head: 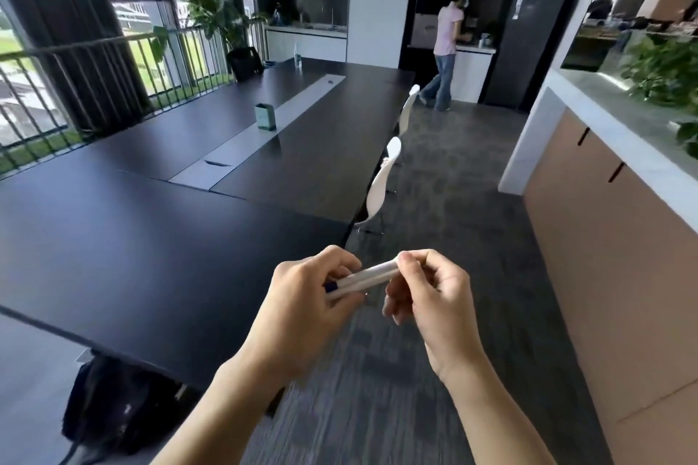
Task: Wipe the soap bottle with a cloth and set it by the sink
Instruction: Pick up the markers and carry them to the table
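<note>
Left hand (302, 298) and right hand (426, 291) both closed on a slim white tube-like object (368, 276) with a blue end, held level over grey carpet (434, 370). Dark counter (151, 257) just left. Soap bottle and cloth not identifiable.
</note>
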